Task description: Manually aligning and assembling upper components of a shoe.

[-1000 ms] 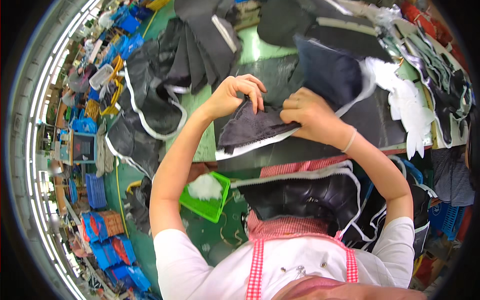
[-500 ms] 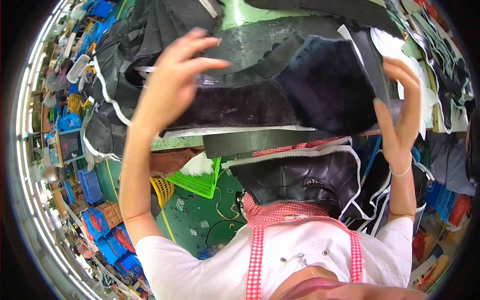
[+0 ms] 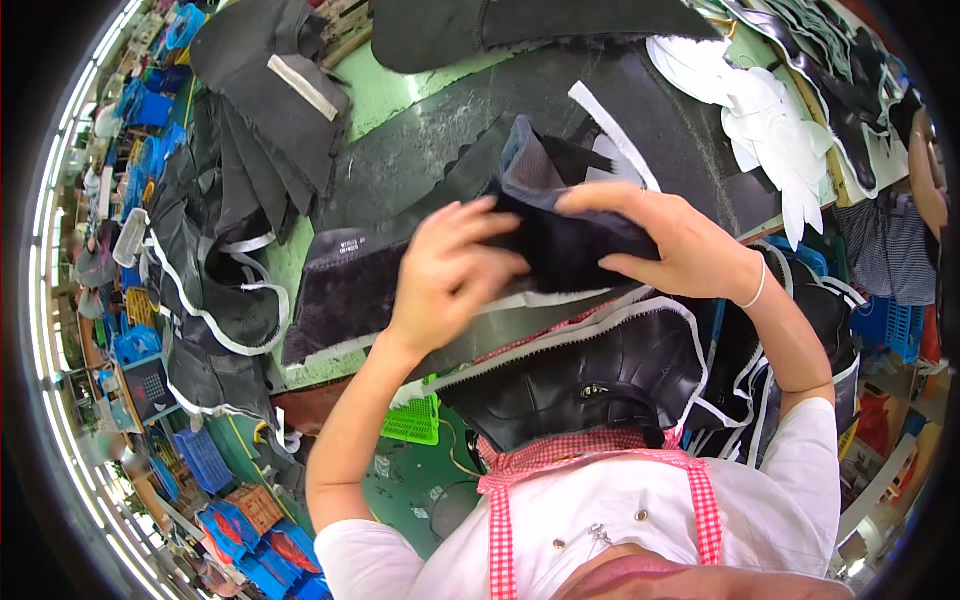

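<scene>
A black plush-faced lining piece (image 3: 350, 290) with a white lower edge lies across the front of the work surface. Its right end is bunched and folded up, showing a bluish-grey inner face. My right hand (image 3: 680, 240) grips that folded part, thumb below and fingers on top. Over the middle of the piece is my left hand (image 3: 450, 265), its fingers stretched apart and blurred; whether it touches the plush is hard to tell. A white strip (image 3: 610, 130) sticks up behind the fold. On my lap rests a black leather boot upper (image 3: 580, 370) with a white zipper edge.
White rounded cut pieces (image 3: 760, 120) are piled at the right of the table. Black stacked pieces and white-edged ones (image 3: 200, 250) hang over the left. Another black panel (image 3: 540, 30) lies at the far edge. A green basket (image 3: 412, 420) stands below; another person's arm (image 3: 925, 170) shows far right.
My right hand has come inward and folded the piece's right end over. My left hand has moved down and right over its middle. The view has shifted, showing more of the table.
</scene>
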{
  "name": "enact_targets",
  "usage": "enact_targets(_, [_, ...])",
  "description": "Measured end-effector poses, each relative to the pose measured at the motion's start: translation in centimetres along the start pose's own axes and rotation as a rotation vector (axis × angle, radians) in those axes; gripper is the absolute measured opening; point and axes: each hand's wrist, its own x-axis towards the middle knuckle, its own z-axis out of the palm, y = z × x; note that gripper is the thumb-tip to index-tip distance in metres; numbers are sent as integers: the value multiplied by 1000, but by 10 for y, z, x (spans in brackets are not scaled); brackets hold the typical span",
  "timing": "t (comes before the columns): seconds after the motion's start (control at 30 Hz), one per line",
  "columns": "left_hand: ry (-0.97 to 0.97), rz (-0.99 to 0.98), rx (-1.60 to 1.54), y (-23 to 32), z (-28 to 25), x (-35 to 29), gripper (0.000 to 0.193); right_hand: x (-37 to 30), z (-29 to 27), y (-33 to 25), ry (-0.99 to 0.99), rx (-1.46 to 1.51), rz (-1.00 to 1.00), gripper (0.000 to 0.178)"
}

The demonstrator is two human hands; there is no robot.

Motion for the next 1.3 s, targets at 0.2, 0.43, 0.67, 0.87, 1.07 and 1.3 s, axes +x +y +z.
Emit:
enact_targets(0.2, [144,-517,-114,-33,-3,59,71,0,-6,17,-114,-2,-8,56])
enact_targets(0.43, [53,-517,-657,-33,-9,70,28,-3,-3,30,-76,6,47,72])
enact_targets(0.67, [519,-485,-525,-23,20,60,30,1,-6,45,190,41,233,43])
enact_targets(0.87, [583,-491,-24,-16,37,63,44,12,-2,50,341,-14,332,40])
enact_targets(1.07, [374,-393,571,-9,39,74,65,16,2,52,356,-176,354,40])
enact_targets(1.3, [130,37,771,1,47,69,30,18,3,61,353,-279,330,41])
